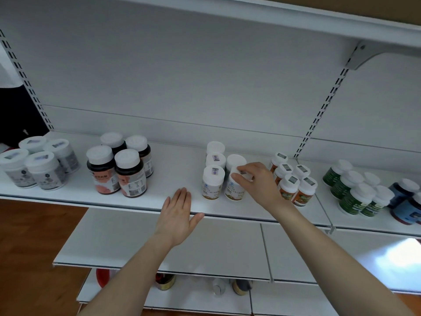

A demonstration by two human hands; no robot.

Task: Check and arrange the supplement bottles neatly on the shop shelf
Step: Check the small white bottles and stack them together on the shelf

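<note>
Left hand point(177, 215) flat; right hand point(255, 181) curled

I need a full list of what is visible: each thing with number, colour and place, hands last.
shelf: one, white, mid-view
grey-label bottles: four, white caps, far left
dark bottles: four, pink labels, left of centre
white bottles: four, gold-banded labels, centre
held white bottle: one, same kind, front right of them
orange-label bottles: five, white caps, right of centre
green bottles: five or six, further right
blue bottles: at least two, far right
lower shelves: two, white, below
jars: few, half hidden, bottom
left hand: open, flat at shelf's front edge
right hand: grip on held white bottle's cap
</note>
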